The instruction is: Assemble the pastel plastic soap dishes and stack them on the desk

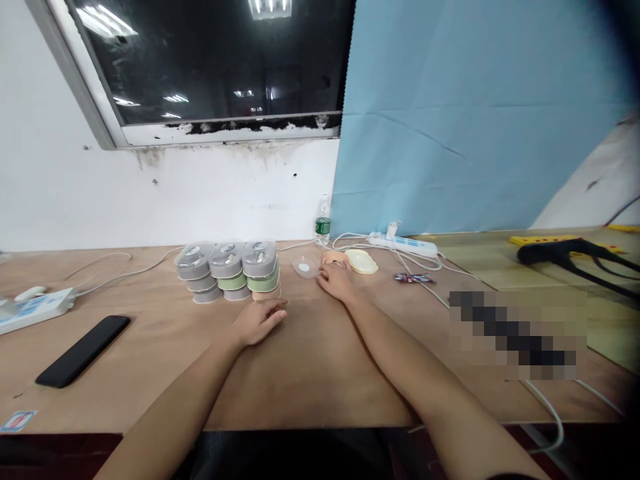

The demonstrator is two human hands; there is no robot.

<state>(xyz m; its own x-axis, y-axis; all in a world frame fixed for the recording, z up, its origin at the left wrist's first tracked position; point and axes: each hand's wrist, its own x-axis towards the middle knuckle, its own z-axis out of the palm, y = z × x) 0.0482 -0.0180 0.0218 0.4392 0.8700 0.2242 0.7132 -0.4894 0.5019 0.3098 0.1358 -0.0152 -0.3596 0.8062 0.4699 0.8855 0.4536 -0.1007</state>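
Note:
My left hand (259, 320) lies flat on the wooden table (300, 360), fingers stretched out, empty, just in front of a stack of several small lidded containers (227, 270) in grey and green. My right hand (337, 279) reaches further back, with its fingertips on or against a pinkish container (334, 257); whether it grips it is unclear. A clear lid (304, 267) lies left of that hand and a pale yellow lid or container (363, 261) lies right of it.
A black phone (83, 350) lies at the left, with a white power strip (33, 308) behind it. Another power strip (404, 245) with cables, a plastic bottle (323, 220) and a small coloured object (413, 277) are at the back. A black stand (570, 253) is far right.

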